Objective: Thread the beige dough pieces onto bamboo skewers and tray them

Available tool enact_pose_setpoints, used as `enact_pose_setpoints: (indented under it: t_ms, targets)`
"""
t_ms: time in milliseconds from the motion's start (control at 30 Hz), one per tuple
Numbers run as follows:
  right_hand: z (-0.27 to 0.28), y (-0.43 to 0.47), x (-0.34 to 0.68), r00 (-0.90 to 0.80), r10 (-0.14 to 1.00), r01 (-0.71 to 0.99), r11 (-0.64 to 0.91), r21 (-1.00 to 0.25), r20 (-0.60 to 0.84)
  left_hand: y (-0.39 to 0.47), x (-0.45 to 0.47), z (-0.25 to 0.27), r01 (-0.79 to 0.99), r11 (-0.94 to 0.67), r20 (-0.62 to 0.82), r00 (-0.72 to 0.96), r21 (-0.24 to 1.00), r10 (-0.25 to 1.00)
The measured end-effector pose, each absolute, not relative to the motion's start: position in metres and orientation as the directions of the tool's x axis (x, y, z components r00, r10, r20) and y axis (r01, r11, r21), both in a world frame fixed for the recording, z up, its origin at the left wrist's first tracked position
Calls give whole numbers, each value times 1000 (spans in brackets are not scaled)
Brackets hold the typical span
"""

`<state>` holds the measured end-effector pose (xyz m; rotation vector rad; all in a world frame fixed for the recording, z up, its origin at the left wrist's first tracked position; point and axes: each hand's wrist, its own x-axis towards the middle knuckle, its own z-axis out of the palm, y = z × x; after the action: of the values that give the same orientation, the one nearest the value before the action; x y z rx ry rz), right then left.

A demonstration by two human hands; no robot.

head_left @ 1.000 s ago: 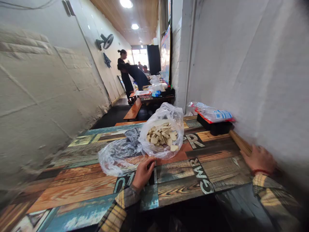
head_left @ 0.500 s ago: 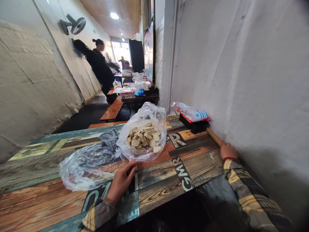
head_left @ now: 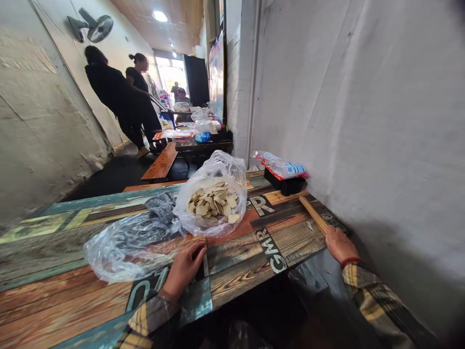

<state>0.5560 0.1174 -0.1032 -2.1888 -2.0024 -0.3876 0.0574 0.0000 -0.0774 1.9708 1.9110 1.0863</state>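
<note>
My right hand [head_left: 340, 244] is closed round the near end of a bundle of wooden skewers [head_left: 314, 215] at the table's right edge, by the wall. The bundle's far end points at the black container [head_left: 285, 181], a short way apart from it. My left hand [head_left: 184, 267] rests on the table, thumb and forefinger apart, with no object visible in it; its other fingers are partly hidden. Just beyond it stands an open clear plastic bag [head_left: 240, 194] full of thin pale slices [head_left: 214, 201]. A crumpled clear bag [head_left: 116, 252] lies left of that hand.
A dark grey cloth [head_left: 162, 208] lies against the bag of slices. Clear-and-red packaging [head_left: 285, 167] tops the black container. The white wall [head_left: 363, 121] borders the table [head_left: 240, 271] at right. Beyond are a bench [head_left: 162, 162], another loaded table, and people standing.
My right hand has drawn the skewer bundle back toward me, away from the black container. My left hand stays put. Two people in the background have shifted, and the view has turned slightly.
</note>
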Motion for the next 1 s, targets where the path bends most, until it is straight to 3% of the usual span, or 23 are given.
enact_pose_setpoints:
  t_ms: [267,500,733,1000]
  targets:
    - [-111,64,526,-102,972,983,66,172,212,-5,61,-78,762,-181,345,-58,622,937]
    - [-104,105,474,-172,962,979,142,150,213,-8,62,-76,747,-171,320,-58,642,946]
    - [-98,185,413,-118,950,992,125,-3,289,-7,63,-82,753,-133,289,-79,645,954]
    - [-103,199,422,-79,892,915,242,-323,445,-8,64,-80,751,-126,273,-75,648,959]
